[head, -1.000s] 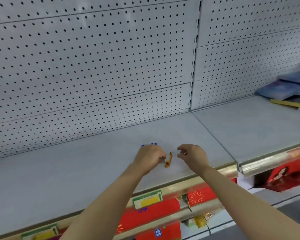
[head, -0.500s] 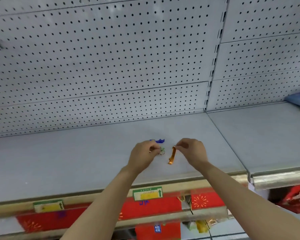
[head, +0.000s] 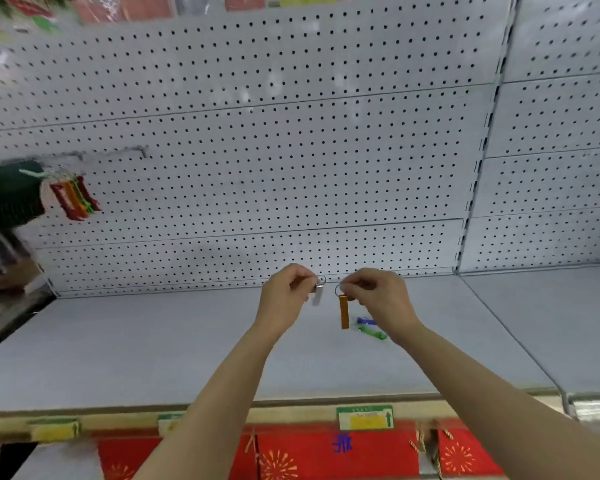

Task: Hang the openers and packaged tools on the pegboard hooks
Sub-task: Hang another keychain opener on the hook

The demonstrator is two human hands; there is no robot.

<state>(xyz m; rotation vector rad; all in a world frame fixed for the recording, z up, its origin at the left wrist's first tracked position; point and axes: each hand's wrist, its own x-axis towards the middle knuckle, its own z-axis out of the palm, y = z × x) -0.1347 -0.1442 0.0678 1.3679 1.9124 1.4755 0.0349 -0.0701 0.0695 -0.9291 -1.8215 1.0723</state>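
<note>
Right hand [head: 378, 292] pinches the flat orange metal opener [head: 344, 311] by its ring, left hand [head: 284, 292] pinches a silver one [head: 317, 295]; thread each ring squarely over the bare wire pegboard hook [head: 118, 153], one at a time.

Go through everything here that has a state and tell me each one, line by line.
Left hand: pinching the silver opener by its ring, lifted.
Right hand: pinching the orange opener by its ring, hanging upright.
Blue opener: lying on the shelf.
Green opener: lying on the shelf.
Pegboard hook: bare at its tip.
</note>
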